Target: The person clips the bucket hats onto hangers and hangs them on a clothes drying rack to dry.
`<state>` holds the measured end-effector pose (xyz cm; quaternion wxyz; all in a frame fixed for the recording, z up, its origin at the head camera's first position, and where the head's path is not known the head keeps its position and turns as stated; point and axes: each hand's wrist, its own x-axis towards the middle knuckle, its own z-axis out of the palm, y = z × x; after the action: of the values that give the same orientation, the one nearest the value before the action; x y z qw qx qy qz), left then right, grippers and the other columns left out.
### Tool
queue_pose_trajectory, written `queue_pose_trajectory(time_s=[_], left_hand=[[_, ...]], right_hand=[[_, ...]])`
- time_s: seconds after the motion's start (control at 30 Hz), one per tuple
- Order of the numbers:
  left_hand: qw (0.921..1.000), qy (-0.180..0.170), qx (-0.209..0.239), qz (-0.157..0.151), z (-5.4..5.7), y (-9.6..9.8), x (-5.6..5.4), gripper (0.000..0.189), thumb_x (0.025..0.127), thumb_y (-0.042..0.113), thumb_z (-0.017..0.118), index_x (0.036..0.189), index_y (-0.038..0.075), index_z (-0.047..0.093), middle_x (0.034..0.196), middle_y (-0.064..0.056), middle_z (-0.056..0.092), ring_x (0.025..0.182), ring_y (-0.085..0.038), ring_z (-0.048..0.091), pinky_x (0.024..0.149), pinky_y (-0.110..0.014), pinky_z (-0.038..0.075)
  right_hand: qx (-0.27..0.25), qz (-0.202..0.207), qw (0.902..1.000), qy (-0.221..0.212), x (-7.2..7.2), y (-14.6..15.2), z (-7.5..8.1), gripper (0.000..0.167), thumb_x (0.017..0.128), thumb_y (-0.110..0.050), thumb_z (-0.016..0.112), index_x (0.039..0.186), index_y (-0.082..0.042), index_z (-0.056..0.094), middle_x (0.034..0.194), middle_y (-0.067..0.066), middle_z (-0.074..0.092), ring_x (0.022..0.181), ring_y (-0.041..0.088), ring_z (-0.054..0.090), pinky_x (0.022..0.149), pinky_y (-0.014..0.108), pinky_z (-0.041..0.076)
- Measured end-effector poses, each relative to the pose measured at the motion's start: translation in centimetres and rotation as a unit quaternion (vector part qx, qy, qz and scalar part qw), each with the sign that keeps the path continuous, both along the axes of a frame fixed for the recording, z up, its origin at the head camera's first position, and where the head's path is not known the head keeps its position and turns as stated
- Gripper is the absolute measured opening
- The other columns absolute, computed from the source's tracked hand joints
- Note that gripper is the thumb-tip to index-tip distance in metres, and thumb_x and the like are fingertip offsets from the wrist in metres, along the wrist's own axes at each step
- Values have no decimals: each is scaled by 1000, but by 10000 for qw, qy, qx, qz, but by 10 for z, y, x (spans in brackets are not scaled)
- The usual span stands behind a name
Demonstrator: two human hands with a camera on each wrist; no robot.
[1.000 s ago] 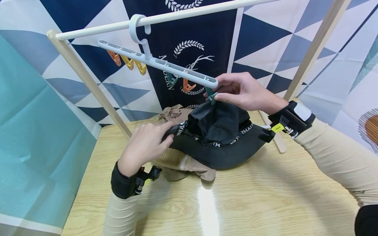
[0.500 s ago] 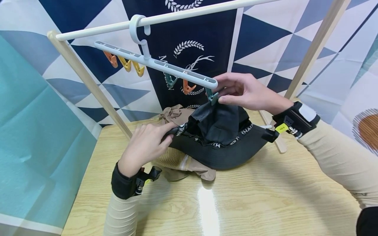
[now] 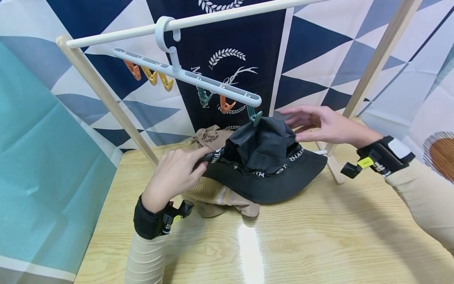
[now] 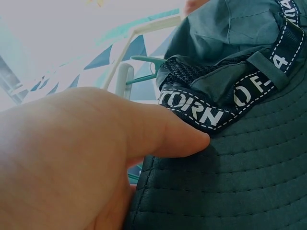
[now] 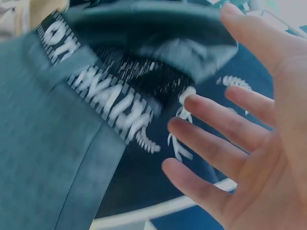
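Observation:
A black bucket hat (image 3: 269, 185) with a white-lettered inner band hangs by its crown from a teal clip (image 3: 254, 116) at the right end of a pale blue hanger (image 3: 213, 85). My left hand (image 3: 179, 171) grips the brim at its left side; in the left wrist view the thumb (image 4: 177, 134) lies across the brim beside the band. My right hand (image 3: 319, 124) is beside the crown on the right, fingers spread and holding nothing. In the right wrist view its fingers (image 5: 211, 120) are apart, with the hat's band to their left.
The hanger hooks over a white rod (image 3: 220, 16) on a wooden frame (image 3: 106, 98). Orange, yellow and teal clips dangle from it, including a yellow clip (image 3: 166, 83). Under the black hat, a beige straw hat (image 3: 203, 191) with brown cloth lies on the wooden table (image 3: 301, 244).
My right hand has let go of the teal clip and moved right and slightly down. The clip now holds the crown on its own. My left hand stays on the brim.

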<state>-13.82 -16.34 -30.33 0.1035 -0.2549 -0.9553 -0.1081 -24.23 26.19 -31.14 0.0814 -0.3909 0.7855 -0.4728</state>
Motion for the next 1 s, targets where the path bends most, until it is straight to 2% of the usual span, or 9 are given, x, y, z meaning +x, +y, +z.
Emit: queue_pose_trajectory(time_s=[0.23, 0.37, 0.47, 0.53, 0.6, 0.7, 0.77, 0.83, 1.0], left_hand=[[10000, 18, -24, 18, 1, 0, 1, 31, 108, 18, 63, 136, 17, 77, 66, 4, 46, 53, -16, 38, 53, -29, 22], [10000, -30, -5, 16, 2, 0, 2, 32, 108, 18, 63, 137, 17, 76, 66, 3, 47, 53, -16, 38, 53, -29, 23], [10000, -67, -6, 11, 2, 0, 2, 33, 108, 18, 63, 138, 16, 76, 66, 4, 47, 53, -16, 38, 53, -29, 23], [10000, -85, -13, 4, 2, 0, 2, 33, 108, 18, 63, 138, 15, 77, 66, 4, 47, 53, -16, 38, 53, -29, 23], [10000, -72, -27, -7, 2, -1, 2, 32, 108, 18, 63, 137, 15, 77, 66, 4, 46, 53, -16, 38, 53, -29, 23], [10000, -25, -41, -31, 2, 0, 2, 31, 107, 18, 62, 135, 16, 77, 65, 5, 45, 53, -16, 37, 54, -29, 22], [10000, 18, -48, -50, 2, 0, 2, 30, 107, 18, 63, 134, 16, 77, 65, 5, 44, 53, -16, 37, 54, -29, 22], [10000, 11, -46, -41, 1, 1, 2, 31, 107, 18, 63, 134, 16, 77, 64, 4, 45, 53, -16, 37, 55, -30, 21], [9999, -159, -51, 27, -1, 3, 4, 31, 108, 20, 64, 137, 19, 77, 66, 3, 52, 55, -17, 42, 56, -32, 24]], right_hand=[[294, 85, 9995, -118, 3, 25, -19, 70, 97, 13, 74, 163, -1, 53, 142, -24, 74, 129, -6, 72, 103, 16, 59], [333, 280, 9987, -261, 4, 35, -31, 74, 96, 15, 74, 165, -3, 52, 143, -21, 74, 131, -6, 71, 103, 18, 61], [497, 350, 9974, -375, 5, 43, -41, 73, 95, 15, 76, 162, -4, 54, 143, -26, 72, 130, -9, 69, 101, 16, 60], [730, 399, 9959, -353, 6, 48, -47, 66, 94, 13, 78, 156, -1, 60, 138, -28, 72, 125, -11, 69, 97, 15, 60], [964, 460, 9941, -209, 6, 50, -53, 51, 94, 10, 81, 142, 0, 68, 126, -27, 74, 112, -10, 72, 90, 15, 60], [1089, 602, 9922, 85, 6, 50, -58, 31, 95, 7, 82, 124, -3, 76, 107, -15, 78, 91, 0, 73, 80, 19, 59], [1013, 650, 9925, 211, 6, 48, -59, 26, 96, 8, 80, 117, -6, 77, 98, -6, 78, 83, 7, 72, 75, 23, 58], [942, 649, 9930, 286, 4, 48, -58, 27, 96, 10, 79, 116, -8, 76, 96, -3, 78, 82, 9, 71, 74, 23, 56], [848, 598, 9942, 277, -2, 47, -57, 27, 97, 12, 76, 119, -5, 76, 102, -5, 80, 87, 8, 73, 77, 21, 57]])
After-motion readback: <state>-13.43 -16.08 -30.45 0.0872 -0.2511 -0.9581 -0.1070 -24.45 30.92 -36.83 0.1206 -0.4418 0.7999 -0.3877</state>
